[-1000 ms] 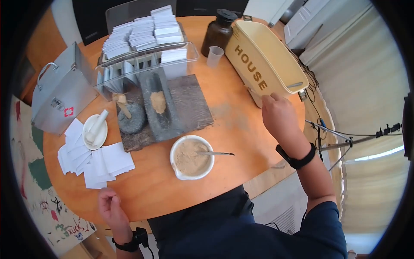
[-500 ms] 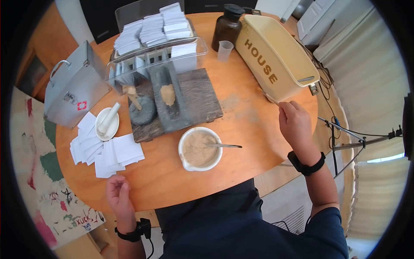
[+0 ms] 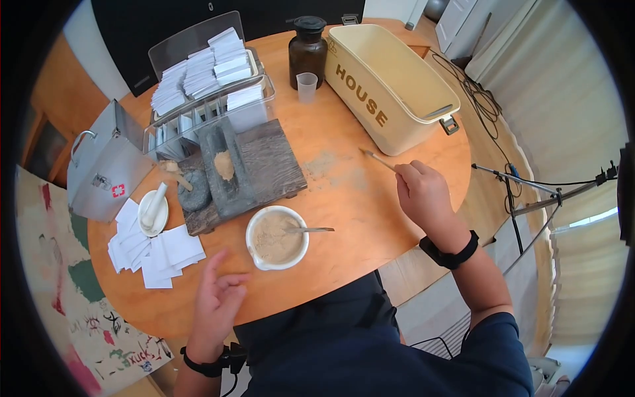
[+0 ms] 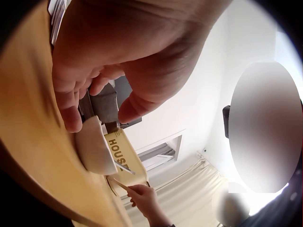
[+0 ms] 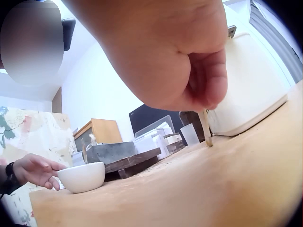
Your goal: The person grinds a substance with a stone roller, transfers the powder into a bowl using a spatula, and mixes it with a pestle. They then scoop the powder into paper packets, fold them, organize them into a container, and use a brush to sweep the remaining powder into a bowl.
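Observation:
My right hand (image 3: 422,192) pinches a small, thin brush (image 3: 378,159) with a pale handle. Its tip points toward the grey powder (image 3: 337,171) scattered on the table, and in the right wrist view it comes down close to the tabletop. Fingers spread, my left hand (image 3: 217,301) is held over the near table edge, left of a white spouted bowl (image 3: 250,245). Tan powder (image 3: 272,238) fills much of this bowl, and a metal spoon-like tool (image 3: 311,229) leans out over its rim. In the left wrist view the fingertips overlap the bowl's rim.
A cream bin (image 3: 390,119) marked HOUSE stands beyond my right hand, near a dark jar (image 3: 308,56) and a clear beaker (image 3: 306,87). Left are a stone trough (image 3: 231,192) on a dark board (image 3: 281,152), a pestle dish (image 3: 153,221), paper packets (image 3: 178,246) and a metal box (image 3: 109,165).
My right hand has moved with the brush from beside the bin's near end to over the table by the scattered powder. The left hand has risen toward the bowl, its fingers now spread.

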Action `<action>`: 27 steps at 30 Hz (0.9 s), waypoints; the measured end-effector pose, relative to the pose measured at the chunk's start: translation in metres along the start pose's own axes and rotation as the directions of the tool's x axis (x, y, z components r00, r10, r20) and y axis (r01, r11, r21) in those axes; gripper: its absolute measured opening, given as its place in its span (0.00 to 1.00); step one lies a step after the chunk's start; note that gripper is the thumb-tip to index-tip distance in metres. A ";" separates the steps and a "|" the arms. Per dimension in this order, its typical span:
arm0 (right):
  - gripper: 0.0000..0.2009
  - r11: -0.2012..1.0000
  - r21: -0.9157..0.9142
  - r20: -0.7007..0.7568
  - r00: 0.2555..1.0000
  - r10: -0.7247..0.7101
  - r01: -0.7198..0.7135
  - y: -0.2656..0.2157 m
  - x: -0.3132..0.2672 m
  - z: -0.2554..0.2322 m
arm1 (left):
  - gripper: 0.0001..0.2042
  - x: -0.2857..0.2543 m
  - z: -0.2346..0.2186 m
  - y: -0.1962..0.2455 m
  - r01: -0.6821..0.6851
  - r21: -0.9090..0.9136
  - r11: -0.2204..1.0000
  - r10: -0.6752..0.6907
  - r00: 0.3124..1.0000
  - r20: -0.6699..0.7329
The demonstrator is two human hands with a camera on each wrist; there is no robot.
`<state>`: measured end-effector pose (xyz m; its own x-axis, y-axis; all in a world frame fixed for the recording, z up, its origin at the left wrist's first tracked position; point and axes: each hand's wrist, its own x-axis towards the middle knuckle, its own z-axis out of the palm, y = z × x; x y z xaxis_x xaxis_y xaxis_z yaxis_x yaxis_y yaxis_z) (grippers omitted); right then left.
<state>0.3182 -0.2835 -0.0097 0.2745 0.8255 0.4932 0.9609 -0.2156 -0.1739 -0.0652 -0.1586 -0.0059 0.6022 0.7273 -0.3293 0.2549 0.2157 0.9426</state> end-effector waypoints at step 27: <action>0.02 0.998 -0.034 0.013 0.999 -0.044 0.044 -0.015 0.022 0.005 | 0.32 0.042 0.043 0.012 0.091 -0.249 0.964 -0.070 0.993 0.090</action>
<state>0.3097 -0.2594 -0.0007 0.2314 0.8409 0.4892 0.9728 -0.1963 -0.1226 -0.0042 -0.1533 -0.0107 0.6485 0.6488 -0.3981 0.1119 0.4361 0.8929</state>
